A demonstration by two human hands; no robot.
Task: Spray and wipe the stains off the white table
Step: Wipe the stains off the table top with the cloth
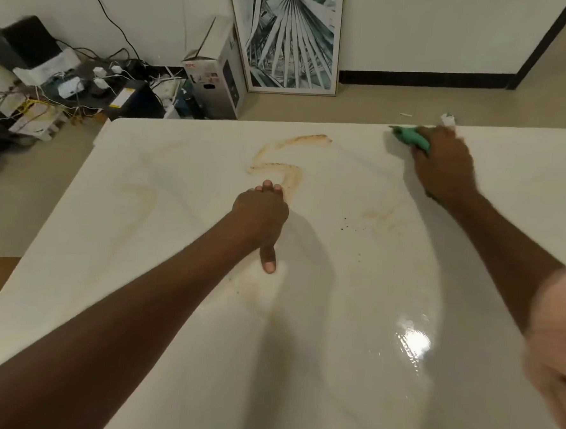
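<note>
Wiping the far right edge of the glossy white table (176, 307) with a green cloth (409, 137).

The right hand (443, 164) grips the cloth at the far edge; the left hand (260, 213) presses flat, fingers spread, just near of the curling brown stain (278, 167) at far centre. Fainter stains lie left and right of it. Risk: the wet sheen could let the bracing palm slip, or it could smear the stain. The white cardboard box (217, 77) on the floor carries red lettering, unreadable.
</note>
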